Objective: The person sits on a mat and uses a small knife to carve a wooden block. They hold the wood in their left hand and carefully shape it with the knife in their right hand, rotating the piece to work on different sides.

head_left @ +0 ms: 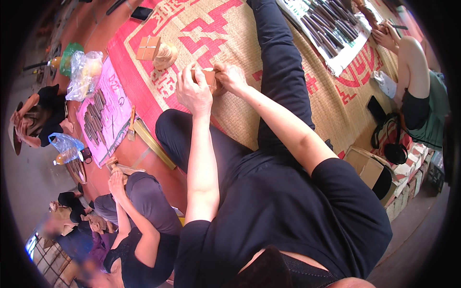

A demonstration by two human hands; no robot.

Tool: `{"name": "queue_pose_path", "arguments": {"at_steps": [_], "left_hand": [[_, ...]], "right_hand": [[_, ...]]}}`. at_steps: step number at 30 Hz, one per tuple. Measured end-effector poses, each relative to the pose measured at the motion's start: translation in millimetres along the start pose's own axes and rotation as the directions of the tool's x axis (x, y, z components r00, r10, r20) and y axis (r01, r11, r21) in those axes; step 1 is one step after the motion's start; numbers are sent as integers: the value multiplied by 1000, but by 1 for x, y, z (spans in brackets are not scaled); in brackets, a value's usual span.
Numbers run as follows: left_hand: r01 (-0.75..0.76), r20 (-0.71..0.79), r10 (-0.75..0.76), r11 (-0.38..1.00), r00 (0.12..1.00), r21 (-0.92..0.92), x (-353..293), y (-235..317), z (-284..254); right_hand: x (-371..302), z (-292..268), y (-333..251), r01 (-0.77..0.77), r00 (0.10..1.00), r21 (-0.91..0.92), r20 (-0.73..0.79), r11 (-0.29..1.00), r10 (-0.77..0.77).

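A small reddish-brown block (210,79) is between my hands, above the woven mat and beyond my bent left knee. My left hand (194,91) is closed around its left side, fingers curled over the top. At the block's right edge, my right hand (231,78) has its fingers pinched together; what they hold is hidden. Farther off to the left lies a similar brown block (147,48) crossed by pale lines. It touches a round, pale wooden piece (165,56).
The red-and-tan mat (235,113) lies under my legs. Several dark carving tools (331,29) rest on a white cloth at upper right; more lie on a pink sheet (115,122) at left, near a brush (131,126). Other people sit at both sides.
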State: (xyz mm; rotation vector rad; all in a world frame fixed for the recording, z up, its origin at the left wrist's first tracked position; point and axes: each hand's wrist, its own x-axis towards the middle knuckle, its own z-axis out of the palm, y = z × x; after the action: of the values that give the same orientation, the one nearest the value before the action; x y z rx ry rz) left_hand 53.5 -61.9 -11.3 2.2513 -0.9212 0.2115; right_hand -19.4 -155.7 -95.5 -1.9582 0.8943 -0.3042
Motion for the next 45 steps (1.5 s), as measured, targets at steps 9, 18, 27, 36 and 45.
{"name": "queue_pose_path", "arguments": {"at_steps": [9, 18, 27, 36, 45], "left_hand": [[-6, -16, 6, 1000, 1000, -2, 1, -3, -2], [-25, -8, 25, 999, 1000, 25, 0, 2, -2], [-13, -15, 13, 1000, 1000, 16, 0, 1, -3], [-22, -20, 22, 1000, 1000, 11, 1, -1, -4], [-35, -4, 35, 999, 999, 3, -1, 2, -2]], "right_hand": [[-32, -28, 1, -113, 985, 27, 131, 993, 109], [0, -9, 1, -13, 1000, 36, 21, 999, 12], [-18, -25, 6, -67, 993, 19, -93, 998, 68], [-31, -18, 16, 14, 996, -37, 92, 999, -10], [17, 3, -1, 63, 998, 26, 12, 998, -64]]}}
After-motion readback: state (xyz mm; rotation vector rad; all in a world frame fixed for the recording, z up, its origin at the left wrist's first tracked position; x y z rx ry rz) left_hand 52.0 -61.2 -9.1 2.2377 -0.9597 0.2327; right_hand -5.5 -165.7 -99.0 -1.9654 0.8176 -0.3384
